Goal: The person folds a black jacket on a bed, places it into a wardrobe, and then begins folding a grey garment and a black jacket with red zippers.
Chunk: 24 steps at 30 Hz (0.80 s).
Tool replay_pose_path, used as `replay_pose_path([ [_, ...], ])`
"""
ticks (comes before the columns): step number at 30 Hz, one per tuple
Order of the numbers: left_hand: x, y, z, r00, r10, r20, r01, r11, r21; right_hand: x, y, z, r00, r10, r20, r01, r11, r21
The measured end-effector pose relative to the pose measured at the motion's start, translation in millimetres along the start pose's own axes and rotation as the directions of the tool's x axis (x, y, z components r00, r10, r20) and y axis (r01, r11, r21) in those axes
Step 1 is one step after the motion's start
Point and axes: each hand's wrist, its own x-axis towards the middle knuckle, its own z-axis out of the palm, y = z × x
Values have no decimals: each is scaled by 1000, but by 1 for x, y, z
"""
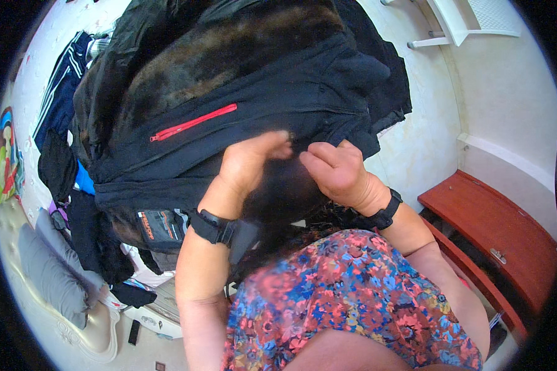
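A black jacket with a brown fur-like lining and a red zipped pocket lies spread out in front of me. My left hand is closed at the jacket's near part, fingers bent toward the right. Close beside it, my right hand is curled into a fist on the dark cloth. Both seem to grip the jacket between them, though the fingertips are partly hidden and a little blurred. Low on the left, a printed label shows on the lining.
Dark clothes, including navy striped trousers, lie along the left. Grey pillows rest by a cream headboard. To the right stands a reddish-brown wooden drawer unit. A white plastic chair is at the far right.
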Motion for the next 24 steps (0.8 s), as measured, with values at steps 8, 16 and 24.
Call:
replay_pose_path([
  [8, -25, 13, -23, 980, 123, 155, -182, 864, 469, 4, -7, 17, 992, -1, -125, 16, 993, 119],
  [16, -27, 4, -26, 989, 106, 105, -135, 939, 316, 9, -14, 22, 991, 113, -71, -94, 968, 231],
  [24, -29, 5, -32, 952, 245, 183, -305, 808, 504, 6, -8, 31, 979, 170, -113, -129, 943, 305],
])
